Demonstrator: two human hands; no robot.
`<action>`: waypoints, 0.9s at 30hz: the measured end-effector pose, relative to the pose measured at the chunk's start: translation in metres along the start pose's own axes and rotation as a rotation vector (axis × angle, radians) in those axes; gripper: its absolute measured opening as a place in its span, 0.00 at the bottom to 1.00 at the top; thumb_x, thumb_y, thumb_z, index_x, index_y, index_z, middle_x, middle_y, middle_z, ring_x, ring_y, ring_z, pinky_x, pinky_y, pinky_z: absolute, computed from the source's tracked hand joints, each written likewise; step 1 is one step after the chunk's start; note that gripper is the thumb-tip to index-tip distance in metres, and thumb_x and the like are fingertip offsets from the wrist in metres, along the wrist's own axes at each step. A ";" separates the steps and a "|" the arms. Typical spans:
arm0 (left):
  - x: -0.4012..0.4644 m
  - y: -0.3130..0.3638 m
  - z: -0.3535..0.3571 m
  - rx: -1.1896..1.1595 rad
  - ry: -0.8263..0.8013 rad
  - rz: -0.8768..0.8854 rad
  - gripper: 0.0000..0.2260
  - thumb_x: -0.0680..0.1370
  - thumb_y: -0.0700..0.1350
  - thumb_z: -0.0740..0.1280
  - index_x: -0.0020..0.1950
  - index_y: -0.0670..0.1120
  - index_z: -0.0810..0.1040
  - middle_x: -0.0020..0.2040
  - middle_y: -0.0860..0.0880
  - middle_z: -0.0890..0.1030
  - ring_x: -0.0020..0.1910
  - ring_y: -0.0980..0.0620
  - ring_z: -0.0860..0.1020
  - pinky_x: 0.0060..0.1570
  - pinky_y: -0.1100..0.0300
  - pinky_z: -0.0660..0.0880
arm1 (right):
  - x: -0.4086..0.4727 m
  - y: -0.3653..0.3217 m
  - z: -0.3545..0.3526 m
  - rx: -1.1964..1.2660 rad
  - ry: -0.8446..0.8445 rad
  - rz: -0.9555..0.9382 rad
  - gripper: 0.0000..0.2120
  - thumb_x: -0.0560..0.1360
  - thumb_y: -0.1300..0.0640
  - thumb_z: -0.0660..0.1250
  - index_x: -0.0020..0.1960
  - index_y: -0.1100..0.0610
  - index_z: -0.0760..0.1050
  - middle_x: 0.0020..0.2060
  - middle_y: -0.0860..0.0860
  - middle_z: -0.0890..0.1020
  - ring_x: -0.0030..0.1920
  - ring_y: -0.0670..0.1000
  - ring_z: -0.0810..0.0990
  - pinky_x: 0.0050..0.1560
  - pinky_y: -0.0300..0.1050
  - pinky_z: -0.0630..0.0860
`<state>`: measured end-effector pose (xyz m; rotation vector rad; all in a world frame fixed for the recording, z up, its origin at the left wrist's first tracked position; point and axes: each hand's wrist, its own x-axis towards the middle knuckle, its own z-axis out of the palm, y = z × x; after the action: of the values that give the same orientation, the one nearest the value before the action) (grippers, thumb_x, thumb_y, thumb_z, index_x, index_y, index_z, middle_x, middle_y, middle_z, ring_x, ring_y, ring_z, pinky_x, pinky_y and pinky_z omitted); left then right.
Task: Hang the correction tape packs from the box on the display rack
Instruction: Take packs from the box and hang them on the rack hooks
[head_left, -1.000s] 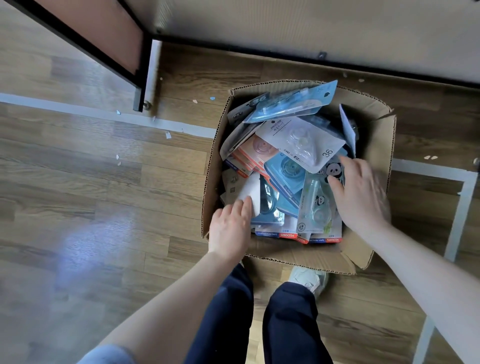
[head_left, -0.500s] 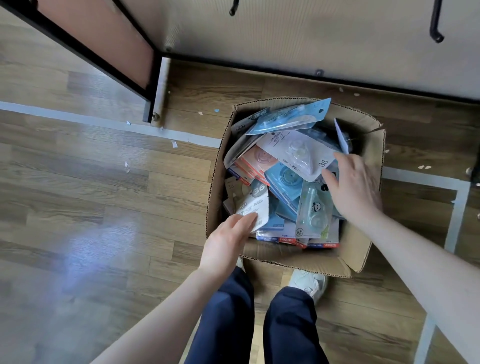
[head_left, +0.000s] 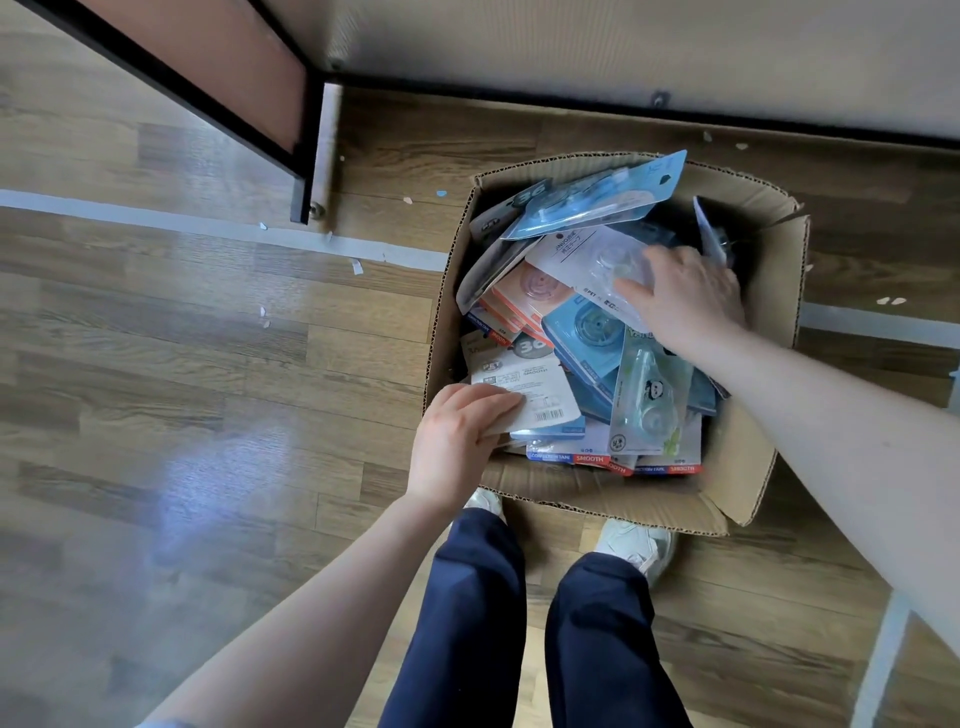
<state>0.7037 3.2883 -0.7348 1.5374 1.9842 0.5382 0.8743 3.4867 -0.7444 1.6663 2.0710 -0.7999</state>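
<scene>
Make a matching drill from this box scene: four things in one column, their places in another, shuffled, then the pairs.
Things:
1. left hand
2. right hand
3. panda pack
4. long blue pack

Places:
A. at the far edge of the box, on top of the pile
B. on the white pack
C. near side, under the right forearm
D. gripping the barcode pack

Pairs: 1-D, 2-B, 3-C, 4-A
</scene>
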 end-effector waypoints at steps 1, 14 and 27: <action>0.000 -0.001 0.000 -0.005 -0.001 -0.006 0.13 0.71 0.40 0.64 0.51 0.45 0.84 0.48 0.50 0.83 0.47 0.51 0.74 0.50 0.63 0.70 | 0.003 -0.002 0.001 -0.001 -0.007 0.009 0.27 0.78 0.41 0.57 0.69 0.58 0.66 0.64 0.62 0.71 0.65 0.61 0.68 0.64 0.52 0.61; 0.012 0.008 -0.008 -0.090 0.002 -0.101 0.11 0.67 0.38 0.73 0.48 0.47 0.86 0.45 0.50 0.83 0.46 0.50 0.78 0.49 0.61 0.72 | -0.026 0.007 0.004 0.097 -0.027 0.149 0.45 0.62 0.41 0.77 0.71 0.55 0.59 0.66 0.62 0.67 0.65 0.61 0.65 0.63 0.51 0.63; 0.049 0.025 -0.023 -0.556 0.136 -0.534 0.11 0.75 0.42 0.71 0.40 0.59 0.80 0.40 0.53 0.83 0.43 0.54 0.80 0.46 0.55 0.77 | -0.054 0.034 0.021 0.167 -0.038 0.175 0.44 0.70 0.38 0.69 0.76 0.50 0.51 0.65 0.63 0.66 0.65 0.62 0.66 0.62 0.53 0.63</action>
<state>0.6985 3.3431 -0.7106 0.6208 2.0017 0.8792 0.9190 3.4371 -0.7352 1.8743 1.8459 -0.9588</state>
